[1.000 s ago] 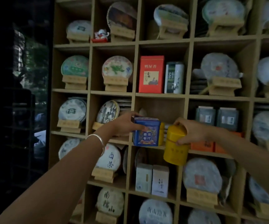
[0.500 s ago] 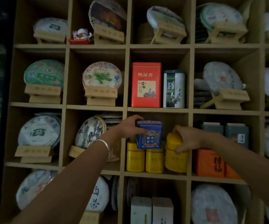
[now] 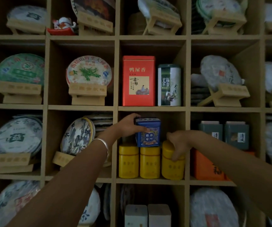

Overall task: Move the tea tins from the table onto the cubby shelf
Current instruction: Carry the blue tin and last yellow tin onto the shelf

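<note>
My left hand (image 3: 126, 126) grips a blue square tea tin (image 3: 148, 132) from its left side and top, holding it on top of the yellow tins in the middle cubby of the wooden cubby shelf (image 3: 150, 108). Three yellow round tins stand in a row on that cubby's floor: the left one (image 3: 128, 161), the middle one (image 3: 150, 162) and the right one (image 3: 173, 167). My right hand (image 3: 178, 143) rests on the lid and upper side of the right yellow tin, fingers curled over it.
A red tin (image 3: 138, 81) and a green-white canister (image 3: 169, 85) stand in the cubby above. Wrapped tea cakes on wooden stands fill the neighbouring cubbies. An orange box (image 3: 205, 166) and grey boxes (image 3: 224, 133) sit to the right, white boxes (image 3: 147, 215) below.
The yellow tin in my right hand went from in front of the shelf into the cubby beside two others. The blue tin moved up onto the yellow tins. The view has closed in.
</note>
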`<state>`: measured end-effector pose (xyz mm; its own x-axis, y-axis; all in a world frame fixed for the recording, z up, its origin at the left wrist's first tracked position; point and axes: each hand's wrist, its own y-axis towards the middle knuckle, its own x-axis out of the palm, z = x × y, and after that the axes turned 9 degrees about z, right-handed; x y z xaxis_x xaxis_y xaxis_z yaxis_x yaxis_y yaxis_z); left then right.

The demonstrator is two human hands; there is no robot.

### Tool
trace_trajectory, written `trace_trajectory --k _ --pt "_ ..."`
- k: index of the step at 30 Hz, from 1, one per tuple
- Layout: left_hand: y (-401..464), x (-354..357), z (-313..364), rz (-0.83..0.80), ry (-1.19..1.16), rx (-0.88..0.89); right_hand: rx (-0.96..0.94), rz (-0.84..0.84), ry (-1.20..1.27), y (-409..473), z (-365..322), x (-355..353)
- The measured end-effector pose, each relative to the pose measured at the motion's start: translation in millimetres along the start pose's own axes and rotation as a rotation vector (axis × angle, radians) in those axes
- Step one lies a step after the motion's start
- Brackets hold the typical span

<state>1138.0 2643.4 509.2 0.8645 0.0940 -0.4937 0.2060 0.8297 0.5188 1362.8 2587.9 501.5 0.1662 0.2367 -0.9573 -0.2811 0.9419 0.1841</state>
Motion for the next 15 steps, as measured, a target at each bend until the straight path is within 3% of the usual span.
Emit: trace_trajectory --k 15 --pt "12 15 -9 -0.050 -0.044 -0.044 -0.021 -0.036 -0.069 17 -1 18"
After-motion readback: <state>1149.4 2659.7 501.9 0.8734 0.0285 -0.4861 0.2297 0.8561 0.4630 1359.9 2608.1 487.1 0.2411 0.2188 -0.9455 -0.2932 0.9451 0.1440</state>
